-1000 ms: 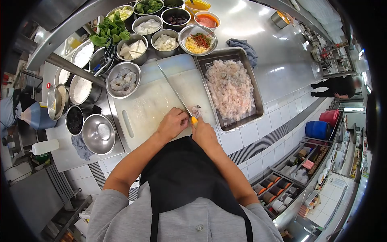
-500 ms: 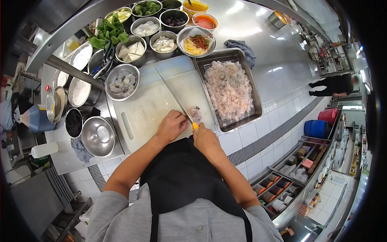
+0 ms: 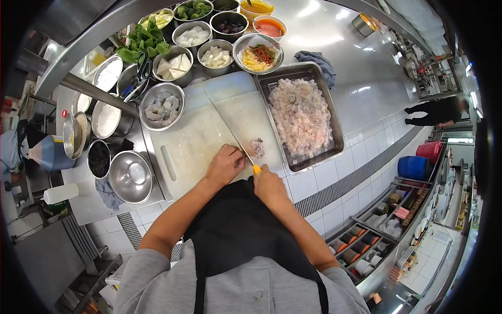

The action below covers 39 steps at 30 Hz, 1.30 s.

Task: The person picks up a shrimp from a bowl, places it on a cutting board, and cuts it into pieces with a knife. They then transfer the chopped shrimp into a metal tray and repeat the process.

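Note:
My right hand (image 3: 270, 186) is wrapped round the yellow handle of a long kitchen knife (image 3: 228, 125). The blade lies low over the white cutting board (image 3: 185, 141), pointing away to the upper left. Just left of the blade, my left hand (image 3: 227, 164) has its fingers curled down against the board; whatever they hold is hidden. A small heap of chopped shrimp bits (image 3: 256, 147) sits right of the blade. Whole peeled shrimp (image 3: 163, 109) fill a steel bowl (image 3: 181, 113) at the board's left. Pale chopped shrimp (image 3: 300, 118) is piled in a metal tray (image 3: 274, 78) to the right.
Bowls of vegetables, white slices and sauces line the back, including a bowl with chopped toppings (image 3: 259, 56). A blue-grey cloth (image 3: 316, 65) lies behind the tray. At the left are an empty steel bowl (image 3: 130, 178) and a white bottle (image 3: 61, 193). A person (image 3: 439, 111) stands far right.
The view has shifted slightly, so the scene sits a little further right. Both hands and the knife keep nearly the same place on the board.

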Tool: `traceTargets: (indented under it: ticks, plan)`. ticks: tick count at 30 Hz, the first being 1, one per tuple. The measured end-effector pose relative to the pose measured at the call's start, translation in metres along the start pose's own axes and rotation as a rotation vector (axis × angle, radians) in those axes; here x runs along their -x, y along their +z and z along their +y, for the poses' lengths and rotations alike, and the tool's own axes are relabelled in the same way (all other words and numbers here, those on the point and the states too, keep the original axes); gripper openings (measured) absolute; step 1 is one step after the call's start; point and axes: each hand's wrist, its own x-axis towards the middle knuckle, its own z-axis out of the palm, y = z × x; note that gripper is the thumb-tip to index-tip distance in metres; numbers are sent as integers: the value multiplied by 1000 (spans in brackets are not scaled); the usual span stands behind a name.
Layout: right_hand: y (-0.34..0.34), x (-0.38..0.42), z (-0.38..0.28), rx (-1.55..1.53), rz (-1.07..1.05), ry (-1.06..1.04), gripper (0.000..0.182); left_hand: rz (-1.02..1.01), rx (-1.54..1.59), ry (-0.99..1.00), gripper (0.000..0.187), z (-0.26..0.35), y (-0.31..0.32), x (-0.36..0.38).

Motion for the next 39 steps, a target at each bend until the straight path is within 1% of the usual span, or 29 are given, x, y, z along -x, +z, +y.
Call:
traceTargets:
  ticks: [2, 6, 8, 9, 12, 15, 18, 24, 27, 30, 32, 33, 36, 39]
  plan:
    - [20, -22, 9, -44, 62, -47, 35, 0, -2, 2, 14, -1, 3, 1]
    - [20, -36, 7, -113, 156, -151, 35, -26, 12, -17, 15, -2, 1, -2]
    - [20, -37, 12, -158, 194, -198, 36, -66, 57, -57, 16, -3, -5, -2]
    - [20, -36, 14, -180, 210, -224, 37, -85, 78, -81, 16, 0, -9, -2]
    - [13, -29, 17, -111, 222, -165, 40, -129, 155, -278, 18, 7, -19, -4]
    - [1, -15, 17, -69, 197, -140, 44, -120, 47, -139, 20, 2, -18, -2]
    - [-5, -8, 13, -100, 180, -113, 45, -144, -34, -71, 17, 1, -17, -4]
    - [12, -17, 10, -86, 192, -160, 44, -127, -34, -27, 12, -1, -9, -7]
    - [-7, 3, 6, 13, 80, -100, 43, -85, -41, 1, 10, 1, -8, -7]
    - [-18, 20, 0, 29, 5, -10, 41, -68, -41, 12, 9, 5, -11, -8]
    - [19, -10, 8, -48, 121, -83, 39, -73, -32, 24, 9, -2, -8, -6]
    - [23, -17, 5, -86, 180, -115, 38, -77, -23, 32, 9, -3, -6, -6]
    - [18, -30, -1, -102, 195, -175, 37, -120, -23, 35, 9, -7, -6, -5]
    - [9, -15, 2, -57, 175, -147, 37, -84, -2, 12, 10, -2, -9, -5]
